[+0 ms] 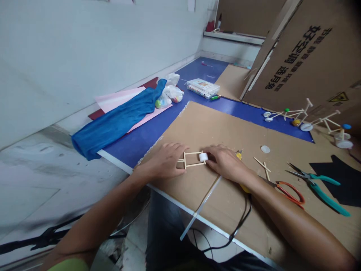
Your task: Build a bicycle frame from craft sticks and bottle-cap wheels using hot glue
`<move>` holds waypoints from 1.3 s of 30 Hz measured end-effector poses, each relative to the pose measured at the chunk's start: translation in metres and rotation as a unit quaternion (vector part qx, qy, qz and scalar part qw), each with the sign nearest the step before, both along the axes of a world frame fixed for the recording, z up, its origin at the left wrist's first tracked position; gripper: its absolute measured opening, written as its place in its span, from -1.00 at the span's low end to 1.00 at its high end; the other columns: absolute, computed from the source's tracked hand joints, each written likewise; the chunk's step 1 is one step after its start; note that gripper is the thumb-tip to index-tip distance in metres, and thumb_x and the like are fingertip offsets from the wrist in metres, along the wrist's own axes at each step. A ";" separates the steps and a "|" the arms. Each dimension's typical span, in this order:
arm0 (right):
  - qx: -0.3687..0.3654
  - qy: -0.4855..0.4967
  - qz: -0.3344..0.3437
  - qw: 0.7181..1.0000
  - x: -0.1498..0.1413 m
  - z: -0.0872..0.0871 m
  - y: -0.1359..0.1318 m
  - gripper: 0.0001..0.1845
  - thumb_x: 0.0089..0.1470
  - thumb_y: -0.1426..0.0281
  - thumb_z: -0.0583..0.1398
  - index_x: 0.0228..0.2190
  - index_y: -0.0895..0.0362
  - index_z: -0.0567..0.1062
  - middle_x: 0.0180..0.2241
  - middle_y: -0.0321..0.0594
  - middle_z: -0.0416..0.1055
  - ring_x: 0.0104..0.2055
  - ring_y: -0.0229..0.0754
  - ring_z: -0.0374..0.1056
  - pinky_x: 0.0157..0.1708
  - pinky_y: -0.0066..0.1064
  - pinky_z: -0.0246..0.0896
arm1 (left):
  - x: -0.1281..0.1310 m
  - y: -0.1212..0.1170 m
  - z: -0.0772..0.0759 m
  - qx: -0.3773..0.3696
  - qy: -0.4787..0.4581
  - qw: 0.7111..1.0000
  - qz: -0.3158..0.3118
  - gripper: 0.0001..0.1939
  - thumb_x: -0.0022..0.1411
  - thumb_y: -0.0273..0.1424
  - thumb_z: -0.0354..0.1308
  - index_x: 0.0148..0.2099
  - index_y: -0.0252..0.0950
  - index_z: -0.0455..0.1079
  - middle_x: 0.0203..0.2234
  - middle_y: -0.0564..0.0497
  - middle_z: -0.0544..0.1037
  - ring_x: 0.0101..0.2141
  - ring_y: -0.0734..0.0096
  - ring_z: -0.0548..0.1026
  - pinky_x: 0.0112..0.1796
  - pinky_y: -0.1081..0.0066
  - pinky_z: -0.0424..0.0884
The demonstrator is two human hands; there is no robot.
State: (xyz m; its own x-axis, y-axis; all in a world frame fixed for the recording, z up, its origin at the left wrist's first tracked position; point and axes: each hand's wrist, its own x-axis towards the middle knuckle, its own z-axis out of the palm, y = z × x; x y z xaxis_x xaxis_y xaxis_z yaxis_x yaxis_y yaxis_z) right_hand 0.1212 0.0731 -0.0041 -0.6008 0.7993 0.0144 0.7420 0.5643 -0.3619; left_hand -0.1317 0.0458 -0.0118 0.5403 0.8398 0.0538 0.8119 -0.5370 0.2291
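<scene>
A small frame of thin wooden sticks (194, 165) lies low over the cardboard in front of me. My left hand (166, 160) has its fingers and thumb around the left end of this frame. At the other end sits a white bottle cap (203, 157), between the frame's two long sticks. My right hand (224, 161) pinches the cap and the stick ends from the right; its fingertips are partly hidden. Under my right forearm lies a yellow glue gun (246, 188), mostly covered, with a clear glue stick (204, 203) sticking out past the table edge.
Scissors (291, 194), teal-handled pliers (324, 192), loose sticks (265, 169) and a white disc (265, 149) lie to the right. Stick-built wheeled models (296, 113) stand behind. A blue cloth (118, 120), plastic bags (172, 92) and a marker case (203, 88) are further back. A black cord (239, 226) hangs off the edge.
</scene>
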 end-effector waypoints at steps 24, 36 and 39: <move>0.006 -0.007 -0.003 1.000 -0.001 0.000 -0.002 -0.67 0.14 0.53 0.19 -0.06 0.11 0.58 -0.08 -0.08 0.60 -0.02 0.05 0.46 -0.02 -0.18 0.26 | 0.001 -0.007 -0.013 0.004 -0.066 0.998 -0.010 -0.59 0.17 -0.41 0.27 0.09 -0.24 0.40 0.07 -0.10 0.53 0.08 0.10 0.47 0.06 0.10 0.32; 0.012 0.000 -0.003 1.000 0.001 -0.002 -0.001 -0.69 0.14 0.51 0.21 -0.08 0.08 0.57 -0.10 -0.11 0.60 -0.04 0.02 0.46 -0.05 -0.22 0.24 | -0.003 -0.007 -0.018 0.023 -0.076 0.997 -0.018 -0.72 0.22 -0.42 0.25 0.00 -0.20 0.49 0.07 -0.11 0.53 0.10 0.13 0.46 0.10 0.08 0.30; 0.013 0.001 -0.002 1.000 0.001 -0.003 0.000 -0.71 0.15 0.50 0.21 -0.08 0.09 0.57 -0.11 -0.10 0.60 -0.04 0.02 0.46 -0.04 -0.21 0.24 | -0.004 -0.007 -0.019 0.024 -0.083 0.996 -0.019 -0.72 0.21 -0.42 0.26 -0.01 -0.20 0.49 0.07 -0.11 0.53 0.10 0.12 0.46 0.12 0.06 0.30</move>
State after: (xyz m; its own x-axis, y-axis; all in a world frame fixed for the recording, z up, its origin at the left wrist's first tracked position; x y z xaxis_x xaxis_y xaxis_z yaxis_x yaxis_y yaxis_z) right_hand 0.1220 0.0727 -0.0072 -0.5981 0.8006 0.0364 0.7432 0.5711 -0.3485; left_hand -0.1355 0.0383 -0.0311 0.5519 0.8131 0.1852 0.7437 -0.5804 0.3317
